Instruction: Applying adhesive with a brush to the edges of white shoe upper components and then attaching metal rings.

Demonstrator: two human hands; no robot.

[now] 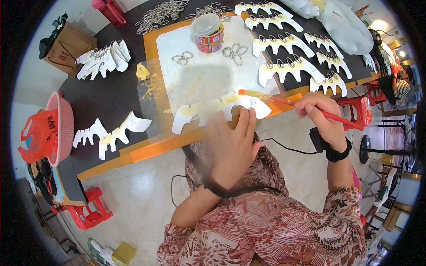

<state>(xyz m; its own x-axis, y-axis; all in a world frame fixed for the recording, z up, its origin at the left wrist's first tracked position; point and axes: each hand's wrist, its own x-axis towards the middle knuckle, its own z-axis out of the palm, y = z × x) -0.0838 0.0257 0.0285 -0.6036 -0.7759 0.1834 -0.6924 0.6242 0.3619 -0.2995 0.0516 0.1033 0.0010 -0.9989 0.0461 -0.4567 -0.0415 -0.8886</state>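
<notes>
Surface: dark top (91,104), orange along its near edge, above a pale floor (142,186).
Basket: pink plastic (67,128), at the far left, a red plastic bag (40,136) against it.
Paper bag: brown (73,49), beside a cluster of ringed white cut-outs (103,61).
Pair: two white arched pieces (120,134) lie near the front edge.
Ring heap: metal rings (156,18) pile up at the back.
Tub: red-labelled container (209,43) stands on a white sheet (248,73), loose rings on either side.
Worked piece: white arched cut-out (188,116) lies at the front edge, faintly yellow on top.
Left hand: partly blurred (233,144), fingers spread apart, fingertips on the worked piece.
Brush: red-handled (288,103), yellowed bristles at the piece's upper edge.
Rows: white arched pieces with rings (286,70) spread across the right side.
Right hand: closed around the brush handle (318,111), well apart from the left.
Background: red stool (356,108); another person in stripes (402,87), far right.
</notes>
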